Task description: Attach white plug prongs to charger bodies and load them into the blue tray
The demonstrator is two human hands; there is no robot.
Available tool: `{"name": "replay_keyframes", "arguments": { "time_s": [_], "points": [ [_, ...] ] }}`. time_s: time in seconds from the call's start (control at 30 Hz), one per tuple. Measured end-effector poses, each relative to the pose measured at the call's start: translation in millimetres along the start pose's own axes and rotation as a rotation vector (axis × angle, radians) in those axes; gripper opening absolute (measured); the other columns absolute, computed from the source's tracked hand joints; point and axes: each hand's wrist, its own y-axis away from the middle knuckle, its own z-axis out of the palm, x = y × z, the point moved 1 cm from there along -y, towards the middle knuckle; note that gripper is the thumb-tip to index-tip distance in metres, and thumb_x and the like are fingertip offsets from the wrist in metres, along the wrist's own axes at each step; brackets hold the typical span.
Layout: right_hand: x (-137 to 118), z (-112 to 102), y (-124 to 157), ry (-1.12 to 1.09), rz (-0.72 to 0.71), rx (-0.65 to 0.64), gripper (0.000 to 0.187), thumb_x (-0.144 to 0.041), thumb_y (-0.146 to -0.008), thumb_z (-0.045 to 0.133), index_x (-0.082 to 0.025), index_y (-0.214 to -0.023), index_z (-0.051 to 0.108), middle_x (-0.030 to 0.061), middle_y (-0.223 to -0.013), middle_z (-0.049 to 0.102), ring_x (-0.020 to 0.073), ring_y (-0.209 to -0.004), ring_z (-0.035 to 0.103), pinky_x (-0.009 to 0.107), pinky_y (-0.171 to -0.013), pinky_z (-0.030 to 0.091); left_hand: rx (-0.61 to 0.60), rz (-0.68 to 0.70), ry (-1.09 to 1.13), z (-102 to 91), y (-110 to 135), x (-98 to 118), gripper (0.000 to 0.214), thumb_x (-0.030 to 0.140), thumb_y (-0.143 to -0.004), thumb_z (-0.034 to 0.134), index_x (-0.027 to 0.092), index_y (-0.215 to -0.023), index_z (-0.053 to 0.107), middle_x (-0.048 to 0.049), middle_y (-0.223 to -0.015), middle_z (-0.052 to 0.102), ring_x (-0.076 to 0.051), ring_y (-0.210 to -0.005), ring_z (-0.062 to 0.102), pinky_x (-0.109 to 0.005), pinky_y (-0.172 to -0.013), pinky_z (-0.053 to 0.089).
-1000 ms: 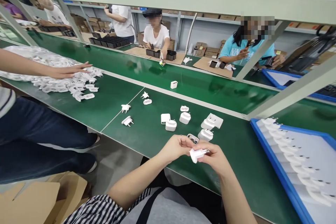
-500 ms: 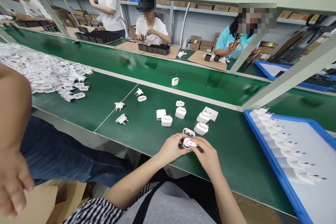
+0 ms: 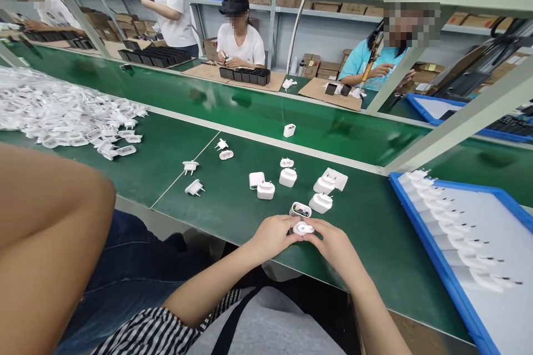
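Between my fingertips, near the bench's front edge, is a white charger (image 3: 303,228). My left hand (image 3: 272,237) grips it from the left, fingers closed. My right hand (image 3: 330,239) pinches its other side. Just beyond my fingers stands an uncapped charger housing (image 3: 300,209) with circuit parts showing in its top. Close by are capped chargers, one at right (image 3: 321,203), one at left (image 3: 265,190) and one farther back (image 3: 288,177). Loose white plug caps (image 3: 195,187) with two pins lie to the left.
A large heap of white plug caps (image 3: 83,111) covers the far left of the green bench (image 3: 233,216). At right, a blue-rimmed tray (image 3: 437,266) holds a row of chargers. A housing (image 3: 289,130) rides the green belt (image 3: 353,144). A neighbour's arm (image 3: 50,222) reaches in at left.
My right hand's fingers have closed in around the charger, whose cap now sits flatter. The housing on the belt has shifted right. The neighbour's arm has swung farther into view.
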Motion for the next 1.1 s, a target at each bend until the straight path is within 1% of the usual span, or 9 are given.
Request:
{"name": "replay_keyframes", "arguments": {
  "time_s": [0.2, 0.4, 0.57, 0.67, 0.77, 0.87, 0.93, 1.03, 1.1],
  "points": [
    [-11.9, -9.6, -2.8, 0.187, 0.011, -0.223, 0.016, -0.015, -0.066, 0.051, -0.019, -0.080, 0.057, 0.0058, -0.088, 0.061, 0.0216, -0.077, 0.056, 0.029, -0.061, 0.042, -0.268, -0.055, -0.344, -11.3, -6.4, 23.5, 0.020, 0.024, -0.070, 0.047, 0.013, -0.085, 0.054, -0.0092, -0.074, 0.060, -0.022, -0.069, 0.056, -0.028, -0.057, 0.041],
    [-17.1, -17.5, -5.7, 0.199, 0.008, -0.286, 0.012, -0.014, -0.067, 0.047, -0.020, -0.071, 0.056, 0.0020, -0.069, 0.061, 0.0171, -0.061, 0.056, 0.023, -0.049, 0.035, -0.297, 0.013, -0.285, -16.2, -13.1, 27.2, 0.008, 0.021, -0.065, 0.050, 0.014, -0.065, 0.055, -0.0066, -0.062, 0.058, -0.022, -0.062, 0.057, -0.027, -0.054, 0.041],
    [-17.1, -18.6, -11.9, 0.175, 0.058, -0.371, 0.014, -0.011, -0.063, 0.048, -0.022, -0.060, 0.057, -0.0003, -0.064, 0.061, 0.0157, -0.057, 0.055, 0.021, -0.046, 0.032, -0.497, -0.041, -0.261, -19.9, -26.0, 26.7, 0.013, 0.011, -0.060, 0.054, 0.016, -0.048, 0.051, -0.0032, -0.052, 0.056, -0.019, -0.056, 0.056, -0.025, -0.049, 0.039],
    [-17.8, -17.0, -11.8, 0.164, 0.065, -0.362, 0.015, -0.011, -0.064, 0.046, -0.021, -0.065, 0.058, 0.0012, -0.070, 0.062, 0.0165, -0.062, 0.056, 0.022, -0.050, 0.035, -0.525, -0.046, -0.302, -16.7, -27.7, 31.0, 0.010, 0.012, -0.061, 0.054, 0.015, -0.052, 0.055, -0.0059, -0.060, 0.059, -0.021, -0.061, 0.056, -0.026, -0.051, 0.040],
    [-15.3, -15.2, -9.5, 0.189, 0.049, -0.331, 0.016, -0.013, -0.065, 0.047, -0.020, -0.073, 0.058, 0.0029, -0.074, 0.062, 0.0183, -0.065, 0.056, 0.024, -0.054, 0.038, -0.452, -0.047, -0.322, -17.3, -15.6, 29.8, 0.013, 0.020, -0.065, 0.054, 0.015, -0.075, 0.058, -0.0091, -0.072, 0.060, -0.022, -0.067, 0.056, -0.027, -0.053, 0.041],
    [-6.6, -15.9, -8.6, 0.182, 0.049, -0.294, 0.018, -0.017, -0.064, 0.048, -0.021, -0.078, 0.059, 0.0026, -0.077, 0.063, 0.0194, -0.067, 0.057, 0.026, -0.057, 0.041, -0.329, -0.094, -0.317, -37.7, 9.3, 10.7, 0.029, 0.032, -0.064, 0.055, 0.017, -0.089, 0.055, -0.0092, -0.080, 0.059, -0.024, -0.072, 0.055, -0.030, -0.057, 0.042],
    [2.1, -18.1, -9.0, 0.181, 0.084, -0.250, 0.019, -0.021, -0.064, 0.048, -0.022, -0.080, 0.059, 0.0024, -0.079, 0.063, 0.0196, -0.067, 0.058, 0.027, -0.058, 0.043, -0.141, -0.301, -0.348, -64.5, 28.4, -17.4, 0.029, 0.034, -0.064, 0.054, 0.021, -0.090, 0.055, -0.0075, -0.086, 0.058, -0.024, -0.079, 0.054, -0.031, -0.061, 0.042],
    [15.9, -22.9, -7.8, 0.186, 0.129, -0.180, 0.020, -0.030, -0.066, 0.046, -0.024, -0.081, 0.059, 0.0022, -0.076, 0.063, 0.0191, -0.063, 0.058, 0.027, -0.054, 0.044, 0.282, -0.744, -0.479, -107.1, 53.9, -75.3, 0.030, 0.028, -0.071, 0.043, 0.018, -0.099, 0.051, -0.0102, -0.098, 0.052, -0.025, -0.089, 0.049, -0.032, -0.065, 0.041],
    [22.7, -27.7, -3.9, 0.192, 0.137, -0.097, 0.025, -0.034, -0.065, 0.045, -0.023, -0.084, 0.057, 0.0036, -0.082, 0.061, 0.0190, -0.063, 0.058, 0.027, -0.050, 0.045, 0.382, -0.839, -0.476, -122.3, 64.1, -111.0, 0.031, 0.024, -0.074, 0.039, 0.016, -0.102, 0.049, -0.0108, -0.102, 0.050, -0.025, -0.091, 0.048, -0.032, -0.068, 0.040]
  ]
}}
